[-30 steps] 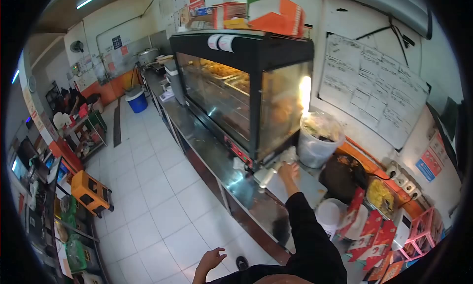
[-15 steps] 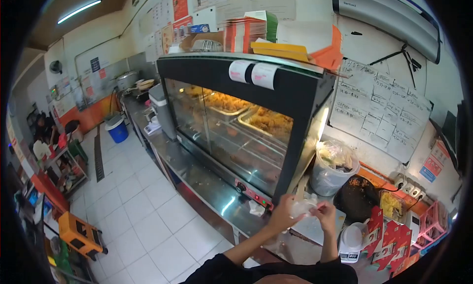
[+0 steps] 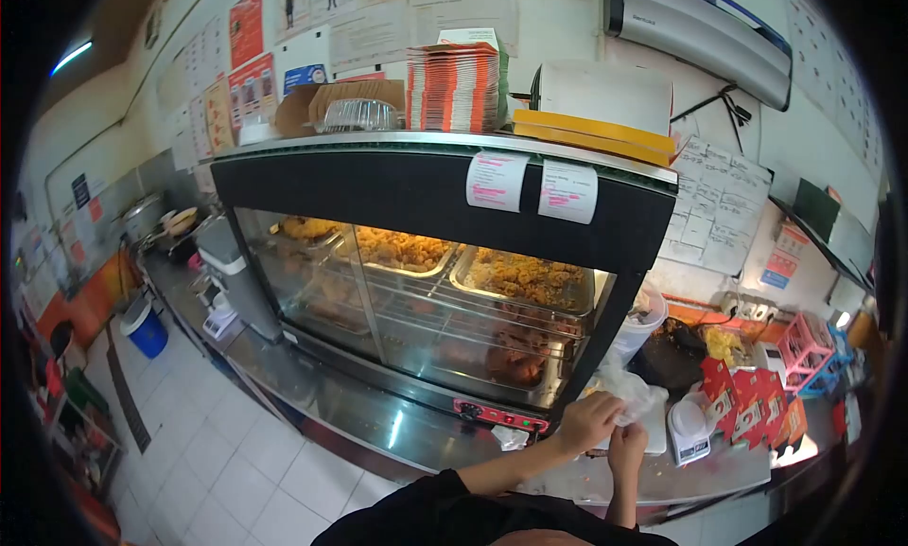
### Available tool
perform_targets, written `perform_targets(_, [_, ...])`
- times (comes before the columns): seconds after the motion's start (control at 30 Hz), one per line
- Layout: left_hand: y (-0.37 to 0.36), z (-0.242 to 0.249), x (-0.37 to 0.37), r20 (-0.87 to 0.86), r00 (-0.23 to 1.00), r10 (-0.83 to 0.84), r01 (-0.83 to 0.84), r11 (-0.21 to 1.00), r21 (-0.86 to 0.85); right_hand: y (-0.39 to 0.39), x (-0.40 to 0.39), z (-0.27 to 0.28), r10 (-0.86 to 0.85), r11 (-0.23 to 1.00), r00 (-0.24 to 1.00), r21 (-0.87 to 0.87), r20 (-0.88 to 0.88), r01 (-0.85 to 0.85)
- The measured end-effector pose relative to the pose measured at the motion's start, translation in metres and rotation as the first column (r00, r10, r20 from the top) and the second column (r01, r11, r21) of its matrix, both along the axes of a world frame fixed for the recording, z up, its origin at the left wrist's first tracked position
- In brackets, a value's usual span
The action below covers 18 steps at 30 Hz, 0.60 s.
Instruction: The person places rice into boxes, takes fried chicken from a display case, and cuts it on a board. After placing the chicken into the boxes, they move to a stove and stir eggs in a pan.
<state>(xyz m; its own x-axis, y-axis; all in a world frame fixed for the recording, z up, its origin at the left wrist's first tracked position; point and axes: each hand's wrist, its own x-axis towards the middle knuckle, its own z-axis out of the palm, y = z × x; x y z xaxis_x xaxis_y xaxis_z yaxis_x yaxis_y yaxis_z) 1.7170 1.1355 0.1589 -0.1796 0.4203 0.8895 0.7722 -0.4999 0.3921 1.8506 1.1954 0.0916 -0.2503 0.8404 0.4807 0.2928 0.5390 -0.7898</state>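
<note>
Both hands are together in front of the right end of a heated display cabinet (image 3: 445,201). My left hand (image 3: 591,423) is closed on a thin, crumpled piece of clear plastic (image 3: 638,395), which could be a bag or a glove. Just to its right, my right hand (image 3: 626,449) pinches the lower edge of the same plastic. Beyond the hands lies a white board (image 3: 655,432), partly covered by them. A digital scale (image 3: 692,444) with a round white tub (image 3: 691,416) on it stands to the right.
Trays of fried food (image 3: 525,279) sit behind the cabinet's glass. A white bucket (image 3: 638,328), a dark pan (image 3: 670,357), red cartons (image 3: 742,399) and a pink basket (image 3: 804,343) line the right counter. Stacked cartons (image 3: 452,87) rest on top of the cabinet.
My view has turned, so the cabinet now faces me more squarely. The hands have drawn closer together, and the clear plastic now bunches up above them.
</note>
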Motion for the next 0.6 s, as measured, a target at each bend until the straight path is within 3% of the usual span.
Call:
perform_targets(0.03, [-0.008,0.002,0.002,-0.033,0.999,-0.006,0.007,1.0,0.015,-0.008,-0.002,-0.006,0.069,0.973,0.997,-0.217,-0.035,-0.075])
perform_targets(0.07, [-0.015,-0.003,-0.003,-0.066,0.995,-0.069,0.07,0.997,0.018,-0.043,-0.011,0.023,0.02,0.769,0.886,-0.56,-0.463,-0.309])
perform_targets(0.17, [-0.042,-0.023,-0.01,-0.16,0.963,-0.218,0.219,0.976,-0.009,-0.075,-0.027,0.017,-0.103,0.787,0.624,-0.447,-0.775,-0.425])
perform_targets(0.2, [-0.055,-0.026,-0.014,-0.195,0.951,-0.241,0.239,0.97,-0.032,-0.08,-0.047,0.024,-0.318,0.799,0.51,-0.516,-0.799,-0.31])
perform_targets(0.3, [-0.077,-0.034,-0.03,-0.162,0.949,-0.272,0.257,0.961,-0.104,-0.097,-0.042,0.014,-0.012,0.691,0.204,-0.156,-0.979,-0.706])
perform_targets(0.33, [-0.079,-0.042,-0.036,-0.117,0.957,-0.264,0.247,0.959,-0.142,-0.105,-0.051,0.013,-0.296,0.759,0.284,-0.404,-0.912,-0.51])
perform_targets(0.47, [-0.092,-0.029,-0.053,-0.043,0.966,-0.254,0.242,0.953,-0.184,-0.135,-0.061,0.013,-0.252,0.791,0.467,-0.458,-0.847,-0.404])
perform_targets(0.53, [-0.094,-0.025,-0.059,-0.08,0.961,-0.263,0.238,0.943,-0.234,-0.14,-0.046,-0.002,-0.11,0.753,0.564,-0.439,-0.819,-0.49])
perform_targets(0.6, [-0.1,-0.025,-0.062,-0.147,0.951,-0.271,0.214,0.924,-0.317,-0.139,-0.049,0.007,-0.149,0.718,0.585,-0.494,-0.797,-0.49])
